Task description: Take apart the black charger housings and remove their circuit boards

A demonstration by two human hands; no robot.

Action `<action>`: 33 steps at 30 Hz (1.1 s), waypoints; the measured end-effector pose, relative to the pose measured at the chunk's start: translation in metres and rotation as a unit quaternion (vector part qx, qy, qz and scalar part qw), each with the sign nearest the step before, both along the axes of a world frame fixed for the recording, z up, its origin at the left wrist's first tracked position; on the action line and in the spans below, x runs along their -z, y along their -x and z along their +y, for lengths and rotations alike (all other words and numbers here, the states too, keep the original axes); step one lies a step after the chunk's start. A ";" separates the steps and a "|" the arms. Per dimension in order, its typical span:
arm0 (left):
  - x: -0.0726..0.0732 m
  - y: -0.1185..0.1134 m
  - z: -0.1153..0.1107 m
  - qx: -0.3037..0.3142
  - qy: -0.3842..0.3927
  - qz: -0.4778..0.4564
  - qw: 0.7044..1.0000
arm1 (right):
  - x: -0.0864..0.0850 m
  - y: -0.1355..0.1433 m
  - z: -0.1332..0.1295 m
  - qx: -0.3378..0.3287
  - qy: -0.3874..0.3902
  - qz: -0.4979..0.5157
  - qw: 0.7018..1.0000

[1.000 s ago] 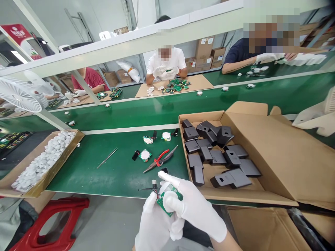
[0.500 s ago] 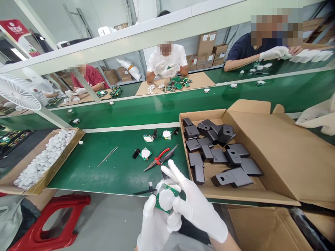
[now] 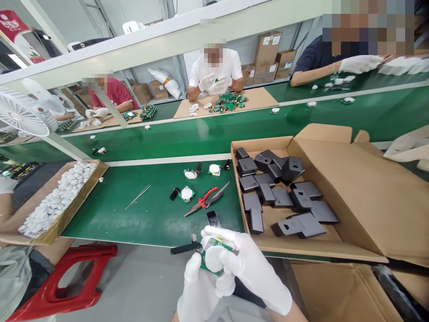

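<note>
In front of me, over the bench's front edge, my gloved left hand [image 3: 199,286] grips a green circuit board [image 3: 205,264] from below and the left. A white round pad [image 3: 213,258] covers much of its face. A black strip-like part [image 3: 182,248] sticks out at the board's left side. My gloved right hand [image 3: 256,268] is closed on the board from the right, with fingers over its far edge and against the pad. Just beyond lies a small open black case [image 3: 212,218]. Red-handled pliers [image 3: 203,203] rest farther back.
Several padded boards [image 3: 187,193] lie behind the pliers, with tweezers [image 3: 138,197] to the left. A carton of black housings [image 3: 290,227] stands on the right, a box of white pieces [image 3: 56,201] on the left. Co-workers [image 3: 214,76] sit across the green conveyor [image 3: 201,136]; a red stool [image 3: 67,281] is below left.
My right hand's raised fingers have come down over the board's far edge, uncovering the small black case. Pieces on the conveyor have shifted right. A gloved hand has appeared at far left.
</note>
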State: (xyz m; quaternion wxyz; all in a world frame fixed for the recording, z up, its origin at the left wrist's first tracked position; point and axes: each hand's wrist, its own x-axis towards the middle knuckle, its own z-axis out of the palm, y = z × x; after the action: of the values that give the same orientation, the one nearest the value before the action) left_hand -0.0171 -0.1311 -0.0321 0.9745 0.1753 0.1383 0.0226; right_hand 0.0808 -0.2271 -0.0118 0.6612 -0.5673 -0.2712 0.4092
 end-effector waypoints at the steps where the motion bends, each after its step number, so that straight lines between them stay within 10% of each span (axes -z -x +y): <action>1: 0.000 -0.001 0.000 0.006 -0.002 0.000 1.000 | 0.002 0.000 -0.001 -0.001 -0.015 -0.002 1.000; 8: 0.006 -0.003 0.002 0.021 -0.087 0.039 0.995 | -0.014 -0.008 0.002 0.006 0.149 -0.101 0.984; 33: -0.004 -0.001 0.017 0.052 0.011 0.113 0.992 | -0.009 -0.007 -0.005 0.005 0.125 -0.121 0.985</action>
State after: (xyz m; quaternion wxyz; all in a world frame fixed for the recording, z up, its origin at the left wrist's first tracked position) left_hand -0.0157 -0.1142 -0.0278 0.9543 0.1725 0.2389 -0.0496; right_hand 0.0881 -0.2321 -0.0032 0.5496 -0.6923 -0.2932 0.3644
